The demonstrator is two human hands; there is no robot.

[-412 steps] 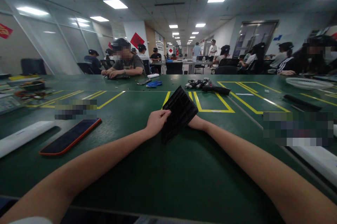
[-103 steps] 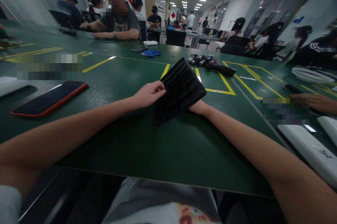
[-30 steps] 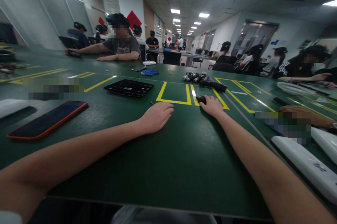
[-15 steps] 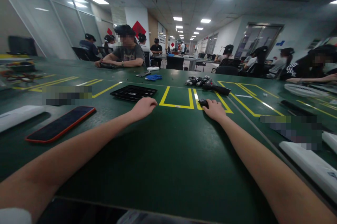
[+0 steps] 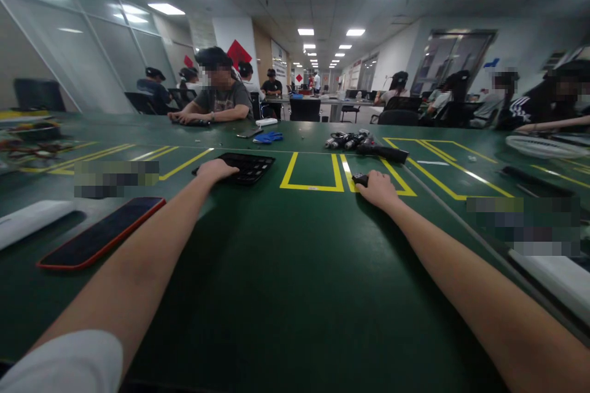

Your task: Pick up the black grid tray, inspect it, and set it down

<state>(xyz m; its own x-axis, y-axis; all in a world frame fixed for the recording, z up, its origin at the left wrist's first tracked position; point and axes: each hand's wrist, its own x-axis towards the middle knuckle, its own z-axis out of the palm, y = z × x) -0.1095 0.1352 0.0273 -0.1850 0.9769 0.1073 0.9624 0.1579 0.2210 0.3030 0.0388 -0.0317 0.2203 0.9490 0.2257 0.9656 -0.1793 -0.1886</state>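
Note:
My left hand [image 5: 216,170] rests on the left part of a flat black tray with small compartments [image 5: 255,166], its fingers curled over the surface; the thumb is hidden. To the right, my right hand [image 5: 380,190] closes around a small black block-like object [image 5: 360,179], whose kind I cannot make out. That object lies in a narrow yellow-taped outline [image 5: 346,173] on the green table [image 5: 295,270]. Between the two hands is a wider yellow-taped outline [image 5: 311,187].
Behind my right hand lie a cluster of dark and silver parts [image 5: 348,139] and a black handle-like piece [image 5: 383,153]. Blue gloves [image 5: 268,138] lie farther back. A red-edged phone [image 5: 104,232] is at left, a white case [image 5: 553,273] at right. A person [image 5: 221,88] sits opposite.
My left hand has moved left, from the tray's right front corner onto its left part. My right hand stays on the small black object. The view has shifted slightly.

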